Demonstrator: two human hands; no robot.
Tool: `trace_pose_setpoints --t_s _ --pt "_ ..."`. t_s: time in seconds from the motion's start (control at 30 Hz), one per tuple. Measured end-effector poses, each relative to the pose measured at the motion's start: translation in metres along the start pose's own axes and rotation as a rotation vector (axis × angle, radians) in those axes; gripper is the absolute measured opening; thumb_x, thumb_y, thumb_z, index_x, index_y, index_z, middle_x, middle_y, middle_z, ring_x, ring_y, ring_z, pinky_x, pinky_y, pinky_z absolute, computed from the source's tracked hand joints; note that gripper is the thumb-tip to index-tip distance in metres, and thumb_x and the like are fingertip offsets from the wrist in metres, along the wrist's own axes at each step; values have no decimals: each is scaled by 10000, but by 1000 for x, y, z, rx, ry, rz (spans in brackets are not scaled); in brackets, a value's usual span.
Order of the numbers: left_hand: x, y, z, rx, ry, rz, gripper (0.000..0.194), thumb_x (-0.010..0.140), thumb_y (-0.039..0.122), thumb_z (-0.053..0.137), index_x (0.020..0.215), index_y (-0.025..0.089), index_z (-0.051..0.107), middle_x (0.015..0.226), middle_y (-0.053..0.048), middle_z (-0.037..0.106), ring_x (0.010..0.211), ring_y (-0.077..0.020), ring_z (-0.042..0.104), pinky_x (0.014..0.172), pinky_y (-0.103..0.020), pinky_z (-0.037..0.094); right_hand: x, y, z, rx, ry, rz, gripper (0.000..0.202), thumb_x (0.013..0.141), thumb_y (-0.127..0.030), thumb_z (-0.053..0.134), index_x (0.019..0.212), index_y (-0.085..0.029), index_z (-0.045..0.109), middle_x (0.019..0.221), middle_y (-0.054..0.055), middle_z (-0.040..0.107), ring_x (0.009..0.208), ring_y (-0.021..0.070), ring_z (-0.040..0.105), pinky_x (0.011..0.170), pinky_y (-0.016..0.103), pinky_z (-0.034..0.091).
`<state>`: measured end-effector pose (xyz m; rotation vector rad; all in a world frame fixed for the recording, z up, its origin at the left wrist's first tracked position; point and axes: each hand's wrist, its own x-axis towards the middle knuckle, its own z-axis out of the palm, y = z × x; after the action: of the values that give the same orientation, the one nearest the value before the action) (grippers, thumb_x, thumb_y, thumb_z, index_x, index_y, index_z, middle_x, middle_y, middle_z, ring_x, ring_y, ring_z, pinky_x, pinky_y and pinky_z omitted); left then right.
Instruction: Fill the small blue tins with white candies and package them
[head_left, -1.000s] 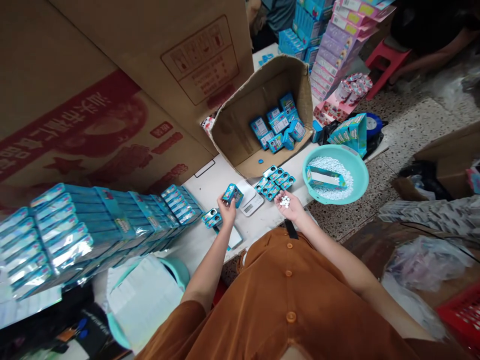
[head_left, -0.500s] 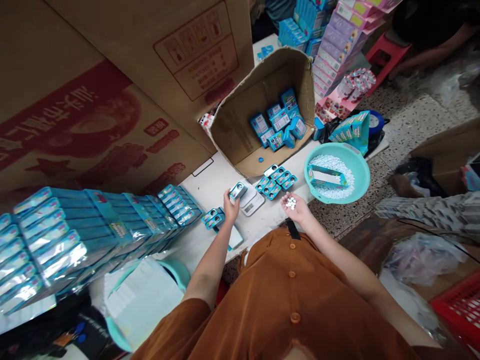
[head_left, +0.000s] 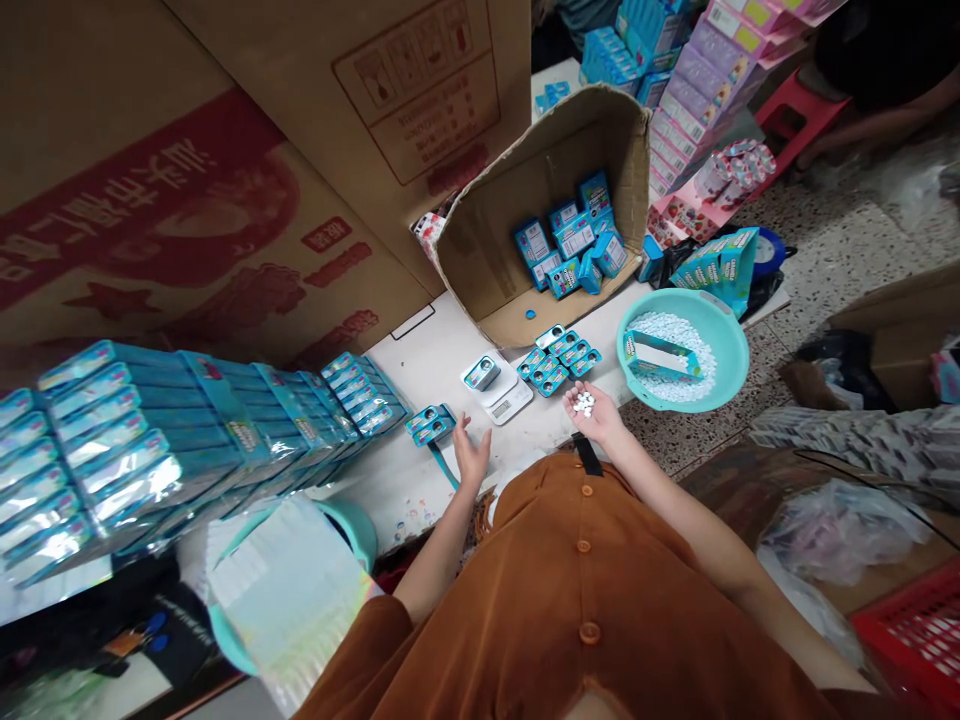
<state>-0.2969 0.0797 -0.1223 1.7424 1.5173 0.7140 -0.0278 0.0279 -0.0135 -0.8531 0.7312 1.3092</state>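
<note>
My left hand [head_left: 471, 455] is open, fingers apart, just in front of a small white digital scale [head_left: 511, 403]. On the scale's plate lies a small blue box [head_left: 484, 374] with a round opening in its upper face. My right hand [head_left: 600, 418] is cupped palm up, holding several small white candies [head_left: 583, 402]. Beyond it, a cluster of similar blue boxes [head_left: 551, 372] stands between the scale and a basin. A couple more blue boxes [head_left: 430, 425] are left of my left hand.
At right, a turquoise basin [head_left: 733, 350] holds white candies and a scoop-like blue carton [head_left: 664, 355]. An open cardboard box [head_left: 487, 235] with blue boxes lies on its side behind the scale. Wrapped blue packs [head_left: 225, 430] are stacked left. Another person's arm [head_left: 862, 125] shows far right.
My left hand has let go of the small blue box on the scale and drawn back toward me, fingers spreading. My right hand still cups the candies. The view has shifted slightly.
</note>
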Motion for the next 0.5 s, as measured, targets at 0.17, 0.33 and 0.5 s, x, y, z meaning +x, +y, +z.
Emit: trace_pose_setpoints --t_s 0.17,0.33,0.5 --pt "-13 -9 0 -2 -3 -8 657 773 352 627 1347 184 355 1215 -143 532 1160 -258 504 979 -433 410 -3 0 2 -9 4 5 236 915 -192 426 753 -153 594 582 14 612 588 115 624 630 243 573" --pt "-7 -8 -1 3 12 -27 638 772 343 627 1334 192 367 1210 -136 539 1162 -257 504 988 -434 403 -4 0 0 -9 -16 3 237 916 -200 425 759 -157 597 582 13 613 588 115 622 634 244 573" --pt "1 -4 -3 10 8 -18 585 774 342 621 1298 191 409 1202 -135 537 1160 -259 503 990 -439 399 -3 -1 -4 6 -29 -14 241 914 -191 426 748 -160 597 588 15 618 597 114 626 638 246 575"
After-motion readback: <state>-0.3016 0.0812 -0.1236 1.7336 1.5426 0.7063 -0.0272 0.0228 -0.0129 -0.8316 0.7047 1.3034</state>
